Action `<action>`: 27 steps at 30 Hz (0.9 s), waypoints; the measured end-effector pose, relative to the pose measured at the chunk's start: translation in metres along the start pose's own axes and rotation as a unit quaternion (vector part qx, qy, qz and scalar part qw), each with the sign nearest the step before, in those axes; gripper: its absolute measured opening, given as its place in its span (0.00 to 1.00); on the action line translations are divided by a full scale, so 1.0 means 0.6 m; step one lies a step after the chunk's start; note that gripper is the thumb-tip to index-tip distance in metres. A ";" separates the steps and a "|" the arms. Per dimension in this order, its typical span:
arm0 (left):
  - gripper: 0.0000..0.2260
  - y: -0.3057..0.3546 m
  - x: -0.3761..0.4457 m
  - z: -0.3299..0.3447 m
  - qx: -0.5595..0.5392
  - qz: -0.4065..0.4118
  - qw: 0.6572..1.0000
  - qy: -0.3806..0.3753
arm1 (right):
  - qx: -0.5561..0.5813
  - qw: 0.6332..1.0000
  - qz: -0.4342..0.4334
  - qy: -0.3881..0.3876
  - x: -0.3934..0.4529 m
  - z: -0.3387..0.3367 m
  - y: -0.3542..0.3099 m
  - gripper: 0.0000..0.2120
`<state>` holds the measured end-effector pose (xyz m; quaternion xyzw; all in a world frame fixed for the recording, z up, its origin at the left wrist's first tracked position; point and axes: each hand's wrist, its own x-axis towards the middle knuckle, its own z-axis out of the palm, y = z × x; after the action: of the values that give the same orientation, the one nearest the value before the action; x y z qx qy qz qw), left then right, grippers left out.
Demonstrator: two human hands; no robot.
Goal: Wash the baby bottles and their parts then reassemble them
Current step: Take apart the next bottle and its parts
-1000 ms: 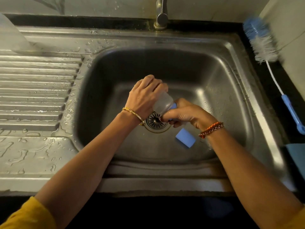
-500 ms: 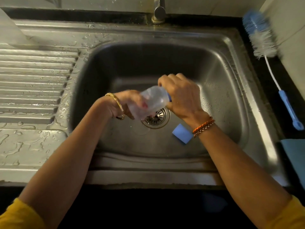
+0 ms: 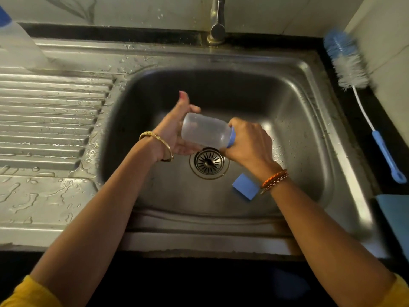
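Here, nearest the sink's front edge, a blue sponge (image 3: 245,189) lies on the basin floor just beside the right wrist, and the drain (image 3: 209,161) sits beyond it, directly under the work. Above the drain a clear baby bottle (image 3: 204,132) is held on its side over the sink (image 3: 318,120), its base towards the left and its blue collar (image 3: 232,139) towards the right. The right hand (image 3: 247,142) is clamped around the collar end, fingers curled over it; the left hand (image 3: 177,131) cradles the body from behind and below, thumb raised, its fingers partly hidden by the bottle, so the firmness of that hold cannot be told. The step is judged to be unscrewing the collar. It would be done best with the body kept still by the left hand while only the collar is turned, low over the basin so that a slipped wet part lands softly. Farther off, a bottle brush (image 3: 347,60) lies on the counter at the right, and the tap (image 3: 218,21) stands at the back with no water seen running.
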<state>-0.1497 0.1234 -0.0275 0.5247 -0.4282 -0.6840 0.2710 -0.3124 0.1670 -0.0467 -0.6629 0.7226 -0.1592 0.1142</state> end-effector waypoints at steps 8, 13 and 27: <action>0.21 -0.010 -0.005 -0.004 0.167 0.137 0.976 0.007 | 0.206 0.961 0.044 -0.177 0.005 -0.009 0.009 0.18; 0.31 -0.016 0.024 -0.027 0.008 0.008 0.974 0.227 | -0.024 0.999 0.012 0.046 0.001 -0.015 0.015 0.20; 0.24 -0.107 0.064 -0.080 0.493 -0.151 0.844 0.148 | 0.494 0.826 0.220 -0.158 0.014 -0.015 0.009 0.07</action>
<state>-0.1107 0.1090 -0.1060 0.7425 -0.5792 -0.3293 -0.0698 -0.3217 0.1599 -0.0402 -0.3576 0.6458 -0.3585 0.5714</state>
